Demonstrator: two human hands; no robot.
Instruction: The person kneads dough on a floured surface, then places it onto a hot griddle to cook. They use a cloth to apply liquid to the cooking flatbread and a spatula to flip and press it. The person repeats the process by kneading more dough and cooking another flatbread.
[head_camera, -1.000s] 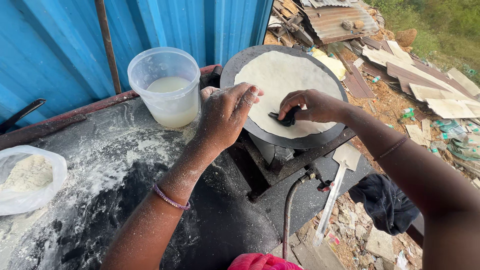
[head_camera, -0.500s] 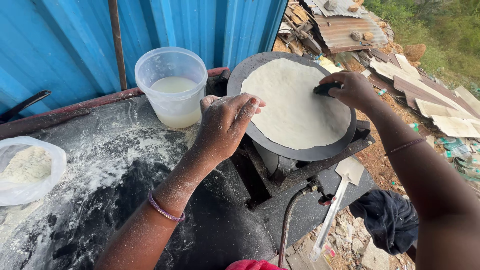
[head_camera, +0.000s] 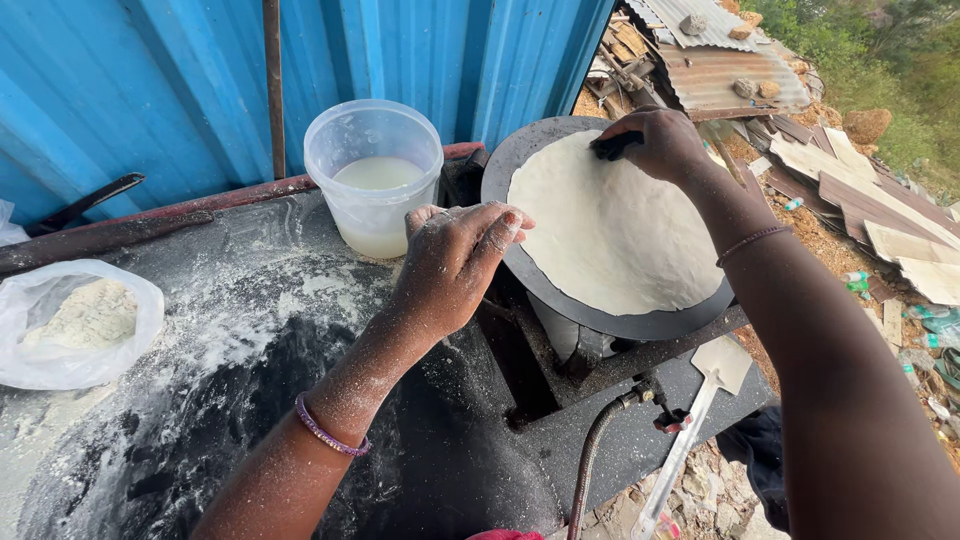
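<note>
Your right hand (head_camera: 655, 140) pinches a small dark pad (head_camera: 612, 147) against the flatbread (head_camera: 610, 225) at about 12 o'clock on the round griddle (head_camera: 600, 318). The bread lies flat and pale and covers most of the griddle, leaving a dark rim bare at the near edge. Press the pad lightly and work it around the edge, so the dough seats evenly without tearing; keep your fingertips on the pad and off the hot metal. Your left hand (head_camera: 450, 262), floury and loosely curled, holds nothing and hovers just off the rim at 9 o'clock. Keep it there, clear of the tub (head_camera: 372, 175) of pale liquid at 10 o'clock. The spatula (head_camera: 700, 400) lies at 5 o'clock, below the griddle.
</note>
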